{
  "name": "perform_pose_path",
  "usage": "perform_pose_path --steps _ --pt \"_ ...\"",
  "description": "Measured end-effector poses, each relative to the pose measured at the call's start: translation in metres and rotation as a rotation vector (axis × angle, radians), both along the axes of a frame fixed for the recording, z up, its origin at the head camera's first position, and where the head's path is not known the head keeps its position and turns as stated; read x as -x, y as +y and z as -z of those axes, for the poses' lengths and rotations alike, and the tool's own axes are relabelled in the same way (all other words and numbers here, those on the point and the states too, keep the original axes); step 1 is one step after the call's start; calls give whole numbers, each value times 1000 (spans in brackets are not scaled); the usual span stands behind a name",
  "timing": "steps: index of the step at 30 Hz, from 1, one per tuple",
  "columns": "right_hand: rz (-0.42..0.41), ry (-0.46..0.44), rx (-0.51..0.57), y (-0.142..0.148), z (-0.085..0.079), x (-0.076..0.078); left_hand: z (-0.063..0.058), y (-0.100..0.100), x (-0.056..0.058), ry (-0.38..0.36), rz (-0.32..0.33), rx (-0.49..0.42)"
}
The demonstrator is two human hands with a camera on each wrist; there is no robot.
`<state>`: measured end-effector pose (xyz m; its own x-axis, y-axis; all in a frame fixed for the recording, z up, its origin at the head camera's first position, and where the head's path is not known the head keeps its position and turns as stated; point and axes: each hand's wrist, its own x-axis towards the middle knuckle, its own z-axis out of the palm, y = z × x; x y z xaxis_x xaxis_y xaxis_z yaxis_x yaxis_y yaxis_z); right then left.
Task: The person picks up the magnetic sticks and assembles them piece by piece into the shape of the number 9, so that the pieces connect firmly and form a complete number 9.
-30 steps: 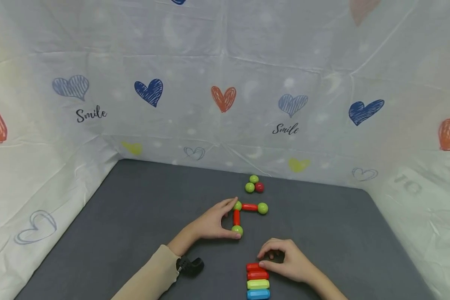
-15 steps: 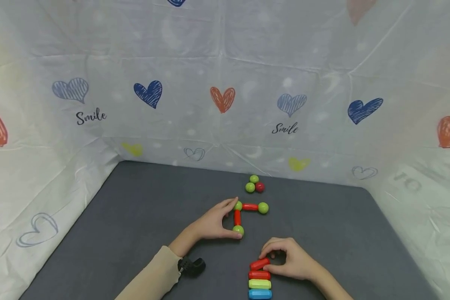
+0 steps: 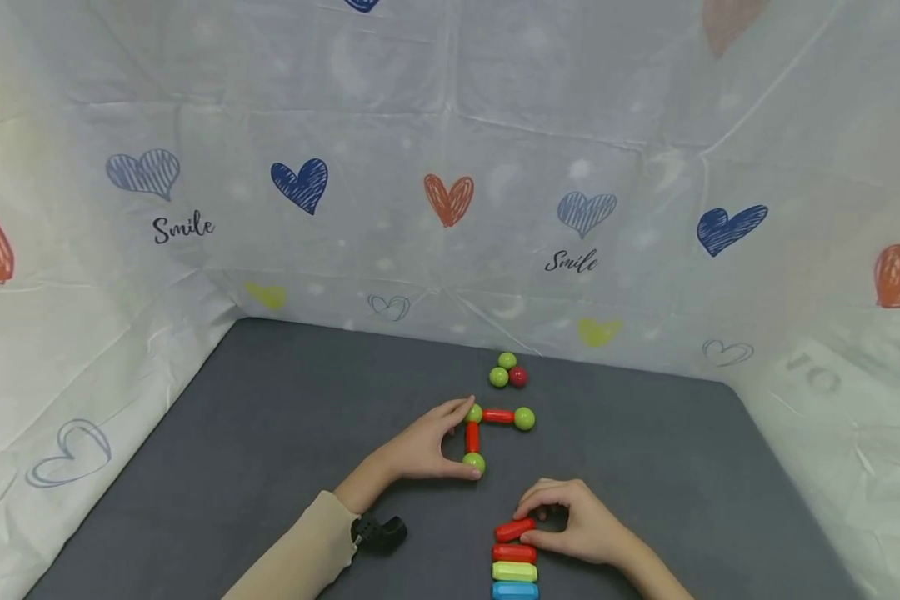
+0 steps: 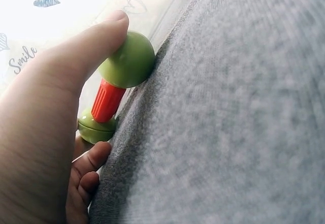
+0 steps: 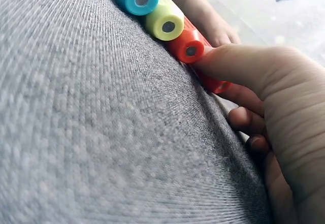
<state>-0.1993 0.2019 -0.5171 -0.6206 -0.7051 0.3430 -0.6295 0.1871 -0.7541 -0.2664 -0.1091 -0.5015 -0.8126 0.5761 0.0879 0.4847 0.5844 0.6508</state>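
Observation:
An L-shaped piece of green balls and red magnetic rods lies on the dark mat. My left hand grips its upright side, thumb on the near green ball and index finger at the corner ball. In the left wrist view, a red rod joins these two balls. A second red rod leads right to another green ball. My right hand pinches a loose red magnetic rod between thumb and index finger, tilted above the row of rods; the right wrist view shows it mostly hidden behind the thumb.
Below the pinched rod lie a red rod, a yellow-green rod and a blue rod, side by side. Two green balls and a dark red ball cluster near the back edge. A heart-printed sheet encloses the mat.
The top red rod has turned from level in the row to tilted, its right end raised away from the rod below, in the right hand's pinch. The left hand and L-shape stay put.

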Motion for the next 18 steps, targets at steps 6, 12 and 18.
perform_pose_path --steps 6,12,18 --pt "63 -54 15 0 -1 0 1 1 1 1 -2 8" --pt "177 -53 44 -1 -2 9 0 1 -2 -7 -7 3" --pt "248 -40 61 -3 -2 28 -1 1 -2 -5 -10 13"
